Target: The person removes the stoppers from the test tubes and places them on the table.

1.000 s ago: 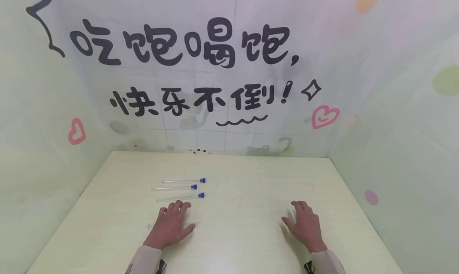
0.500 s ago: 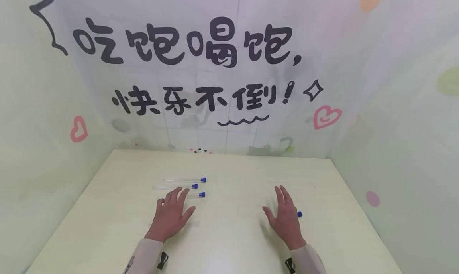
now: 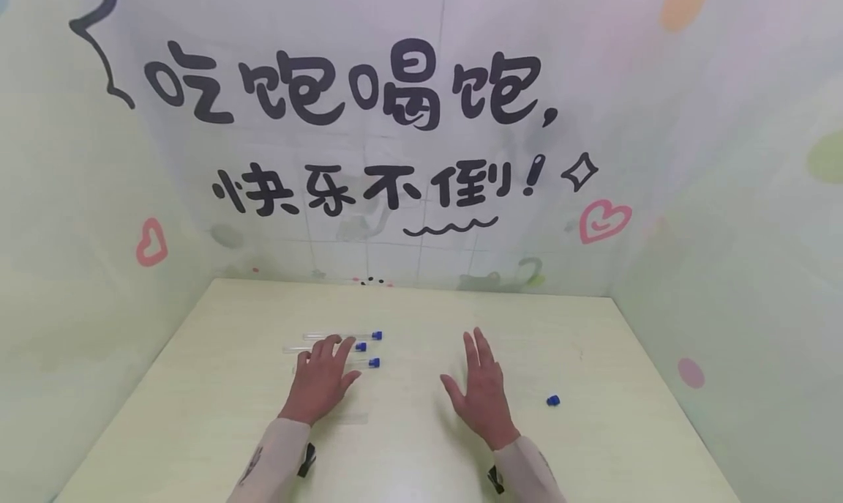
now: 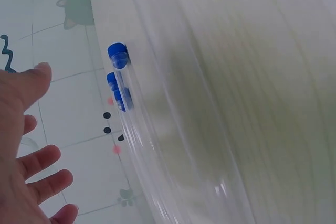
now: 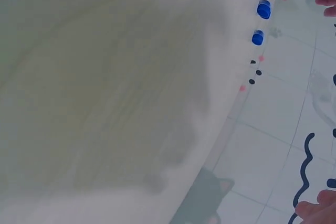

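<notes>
My left hand (image 3: 323, 378) hovers over the left side of the table, fingers slightly bent and thumb spread, holding nothing. It overlaps several clear test tubes with blue caps; the farthest tube (image 3: 319, 336) lies just beyond its fingertips. An uncapped clear tube (image 4: 184, 93) lies closest to the left wrist camera, and my wrist partly hides it in the head view. My right hand (image 3: 483, 397) is in the middle of the table with straight fingers and thumb apart, nothing in it. To its right lies a loose blue cap (image 3: 553, 400).
The pale wooden table (image 3: 421, 459) is enclosed by printed fabric walls at the back (image 3: 428, 261) and on both sides. All the capped tubes lie sideways, with their caps pointing right.
My right hand has moved left, leaving the blue cap in sight on the table. My left hand has moved forward from beside the uncapped tube to over the capped ones.
</notes>
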Action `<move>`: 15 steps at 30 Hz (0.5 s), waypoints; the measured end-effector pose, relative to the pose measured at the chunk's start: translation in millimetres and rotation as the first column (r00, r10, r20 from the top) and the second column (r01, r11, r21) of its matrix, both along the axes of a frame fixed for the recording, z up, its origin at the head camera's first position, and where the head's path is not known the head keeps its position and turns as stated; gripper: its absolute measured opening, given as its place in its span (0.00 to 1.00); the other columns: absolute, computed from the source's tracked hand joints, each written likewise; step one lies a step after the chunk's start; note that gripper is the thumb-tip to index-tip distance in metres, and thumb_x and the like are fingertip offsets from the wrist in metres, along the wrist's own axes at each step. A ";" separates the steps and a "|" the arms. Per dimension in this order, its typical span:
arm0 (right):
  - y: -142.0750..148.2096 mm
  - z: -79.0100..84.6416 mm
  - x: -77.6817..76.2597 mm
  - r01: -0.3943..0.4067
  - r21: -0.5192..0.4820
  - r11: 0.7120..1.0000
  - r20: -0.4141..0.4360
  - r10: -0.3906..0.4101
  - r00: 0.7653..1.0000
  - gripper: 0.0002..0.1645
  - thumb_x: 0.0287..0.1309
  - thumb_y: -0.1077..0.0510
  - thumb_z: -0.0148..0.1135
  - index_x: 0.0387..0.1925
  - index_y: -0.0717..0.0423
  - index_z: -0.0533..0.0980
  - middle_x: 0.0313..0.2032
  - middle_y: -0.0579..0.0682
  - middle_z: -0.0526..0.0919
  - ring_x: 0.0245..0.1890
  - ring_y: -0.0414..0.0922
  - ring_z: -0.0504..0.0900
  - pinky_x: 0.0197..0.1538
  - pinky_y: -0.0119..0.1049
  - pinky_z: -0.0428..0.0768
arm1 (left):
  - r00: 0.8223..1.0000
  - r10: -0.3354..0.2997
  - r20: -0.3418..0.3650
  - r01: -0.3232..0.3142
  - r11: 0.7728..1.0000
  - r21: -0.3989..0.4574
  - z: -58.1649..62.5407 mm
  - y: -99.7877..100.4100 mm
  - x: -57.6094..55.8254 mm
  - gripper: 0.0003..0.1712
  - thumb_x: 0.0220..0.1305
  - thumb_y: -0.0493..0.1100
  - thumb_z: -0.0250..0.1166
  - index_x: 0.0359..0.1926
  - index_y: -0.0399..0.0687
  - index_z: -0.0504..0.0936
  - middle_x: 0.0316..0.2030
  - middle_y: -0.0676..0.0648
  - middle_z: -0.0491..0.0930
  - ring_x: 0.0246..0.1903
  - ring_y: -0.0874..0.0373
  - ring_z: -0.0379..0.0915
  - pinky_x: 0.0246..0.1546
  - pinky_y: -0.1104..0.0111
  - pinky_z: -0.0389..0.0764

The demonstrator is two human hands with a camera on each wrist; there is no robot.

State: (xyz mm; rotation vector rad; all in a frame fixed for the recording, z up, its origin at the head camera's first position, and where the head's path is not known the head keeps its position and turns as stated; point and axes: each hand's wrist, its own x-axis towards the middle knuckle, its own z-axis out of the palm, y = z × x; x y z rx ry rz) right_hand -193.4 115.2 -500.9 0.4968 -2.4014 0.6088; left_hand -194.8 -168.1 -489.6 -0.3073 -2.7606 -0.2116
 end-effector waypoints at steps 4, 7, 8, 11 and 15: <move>-13.2 1.5 -7.4 -0.019 0.021 1.000 -0.018 0.020 1.000 0.45 0.49 0.45 0.60 0.64 0.61 0.55 0.64 0.60 0.57 0.60 0.55 0.61 0.43 0.61 0.67 | 0.998 0.007 0.054 -0.007 1.000 0.003 0.4 -4.2 -6.0 0.35 0.49 0.53 0.67 0.57 0.50 0.67 0.48 0.43 0.69 0.49 0.46 0.65 0.42 0.50 0.67; -22.6 2.4 -10.8 -0.030 0.040 0.999 -0.001 0.030 1.000 0.45 0.50 0.44 0.59 0.64 0.60 0.55 0.64 0.59 0.56 0.62 0.53 0.59 0.45 0.63 0.66 | 0.997 0.009 0.081 -0.010 1.000 0.006 -0.9 -7.3 -8.9 0.35 0.48 0.53 0.68 0.57 0.50 0.67 0.48 0.43 0.70 0.48 0.46 0.66 0.42 0.50 0.67; -25.4 2.3 -11.4 -0.035 0.043 0.998 0.010 0.034 0.999 0.45 0.50 0.44 0.59 0.64 0.60 0.54 0.64 0.59 0.56 0.62 0.53 0.58 0.45 0.63 0.66 | 0.997 0.014 0.082 -0.015 1.000 0.007 -1.7 -8.0 -9.9 0.35 0.48 0.53 0.68 0.57 0.50 0.67 0.48 0.43 0.70 0.48 0.46 0.66 0.42 0.49 0.67; -31.0 1.3 -12.7 -0.039 0.047 0.998 0.030 0.038 0.999 0.45 0.51 0.44 0.59 0.65 0.60 0.54 0.64 0.58 0.56 0.62 0.52 0.59 0.46 0.61 0.67 | 0.996 0.031 0.086 -0.032 0.999 0.011 -6.4 -6.9 -13.1 0.35 0.47 0.54 0.68 0.56 0.48 0.68 0.47 0.42 0.70 0.47 0.45 0.66 0.41 0.49 0.67; -35.7 -1.2 -13.7 -0.042 0.051 0.998 0.042 0.040 0.998 0.46 0.50 0.46 0.61 0.65 0.60 0.53 0.64 0.59 0.57 0.61 0.52 0.61 0.49 0.56 0.69 | 0.992 0.034 0.124 -0.036 0.999 0.017 -14.7 -3.5 -16.3 0.35 0.47 0.55 0.68 0.54 0.47 0.68 0.46 0.41 0.70 0.46 0.46 0.67 0.41 0.49 0.66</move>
